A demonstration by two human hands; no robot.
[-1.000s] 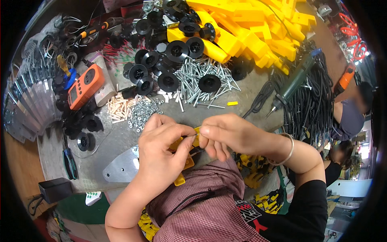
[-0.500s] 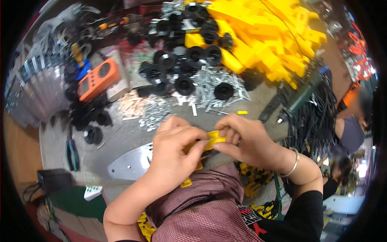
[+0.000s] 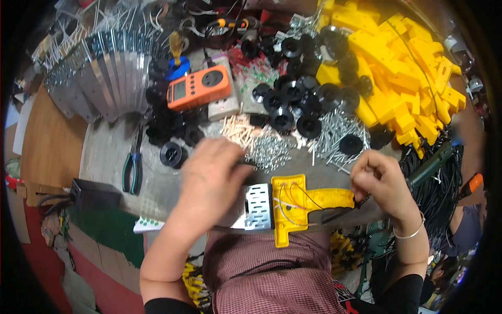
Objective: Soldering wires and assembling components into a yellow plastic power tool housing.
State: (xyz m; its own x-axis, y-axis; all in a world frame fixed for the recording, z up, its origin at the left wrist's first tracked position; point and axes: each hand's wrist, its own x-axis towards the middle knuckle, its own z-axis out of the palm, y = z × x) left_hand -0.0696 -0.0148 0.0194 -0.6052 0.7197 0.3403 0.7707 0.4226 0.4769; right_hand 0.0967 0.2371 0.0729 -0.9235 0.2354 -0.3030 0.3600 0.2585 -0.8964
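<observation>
A yellow T-shaped plastic housing (image 3: pixel 298 201) lies at the bench's near edge, thin wires running across its open face. A perforated metal plate (image 3: pixel 259 206) sticks out of its left side. My right hand (image 3: pixel 381 183) pinches the housing's right end, where a black cable (image 3: pixel 340 212) comes out. My left hand (image 3: pixel 212 178) is off the housing, fingers curled down at the edge of a heap of small silver screws (image 3: pixel 269 152). Its fingertips are blurred and partly hidden.
Behind the screws lie black round spools (image 3: pixel 293 102), long screws (image 3: pixel 334 136) and pale wooden pegs (image 3: pixel 235 131). A pile of yellow housings (image 3: pixel 408 78) fills the far right. An orange meter (image 3: pixel 198 89), fanned metal plates (image 3: pixel 104 83), pliers (image 3: pixel 132 167), a black box (image 3: pixel 97 194) and black cables (image 3: pixel 444 193) surround the spot.
Both hands were together on the yellow housing. Now my left hand has let go and moved up-left to the screws, while my right hand keeps the housing's right end.
</observation>
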